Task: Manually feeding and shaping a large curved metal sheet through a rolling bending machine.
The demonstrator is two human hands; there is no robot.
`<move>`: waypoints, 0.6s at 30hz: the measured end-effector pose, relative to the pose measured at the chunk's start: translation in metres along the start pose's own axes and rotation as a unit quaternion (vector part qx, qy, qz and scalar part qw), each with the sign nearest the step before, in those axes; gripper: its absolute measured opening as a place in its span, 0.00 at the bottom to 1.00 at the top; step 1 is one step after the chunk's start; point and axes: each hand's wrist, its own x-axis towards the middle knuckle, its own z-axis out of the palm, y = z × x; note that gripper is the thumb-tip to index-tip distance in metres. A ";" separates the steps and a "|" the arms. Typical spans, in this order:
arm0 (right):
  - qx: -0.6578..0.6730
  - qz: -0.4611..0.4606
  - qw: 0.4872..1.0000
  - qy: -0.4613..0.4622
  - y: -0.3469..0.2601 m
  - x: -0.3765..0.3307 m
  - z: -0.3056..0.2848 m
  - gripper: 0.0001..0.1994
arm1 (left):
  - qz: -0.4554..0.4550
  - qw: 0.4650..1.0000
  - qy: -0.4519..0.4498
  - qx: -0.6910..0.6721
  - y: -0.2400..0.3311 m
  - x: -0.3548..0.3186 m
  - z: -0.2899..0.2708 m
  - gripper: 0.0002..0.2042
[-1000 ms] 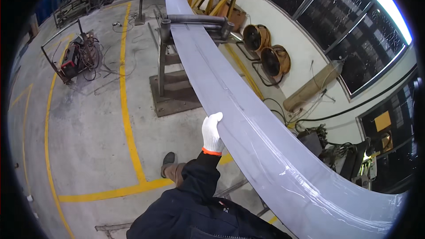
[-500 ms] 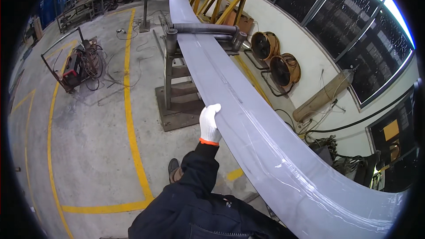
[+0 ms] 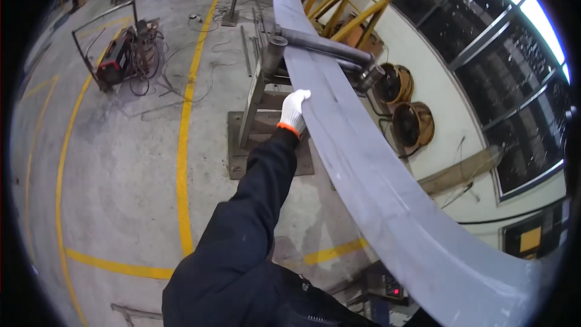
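Observation:
My left hand (image 3: 293, 112), in a white knit glove with an orange cuff, is closed on the left edge of a long grey metal strip (image 3: 369, 169). Its thumb lies over the top face and the other fingers are hidden beneath. The strip curves from the lower right up to the far end of the view, passing through a roller stand (image 3: 272, 54). A thick horizontal roller (image 3: 327, 43) lies across it, just beyond my hand. My left arm is stretched forward. No part of my right hand shows.
A welding machine (image 3: 115, 63) on a wheeled frame stands left, with cables on the floor. Two drum fans (image 3: 414, 124), a gas cylinder (image 3: 463, 169) and yellow frames (image 3: 339, 6) line the right wall. A box with a red light (image 3: 396, 291) sits below the strip.
My left hand has moved forward, closer to the rollers, still gripping the strip's edge. The strip's dark streak has come nearer the rollers too. The whole view has shifted.

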 end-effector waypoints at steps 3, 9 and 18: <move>0.045 0.004 0.999 -0.002 -0.001 -0.002 0.033 0.18 | 0.043 0.997 0.038 0.059 0.049 0.027 0.012 0.18; 0.054 0.007 0.998 -0.016 0.020 0.002 0.050 0.18 | -0.124 0.980 -0.114 -0.104 0.036 -0.155 0.113 0.25; 0.156 0.051 0.986 0.041 0.018 -0.020 0.152 0.20 | -0.013 0.995 -0.059 -0.076 0.015 -0.046 0.075 0.03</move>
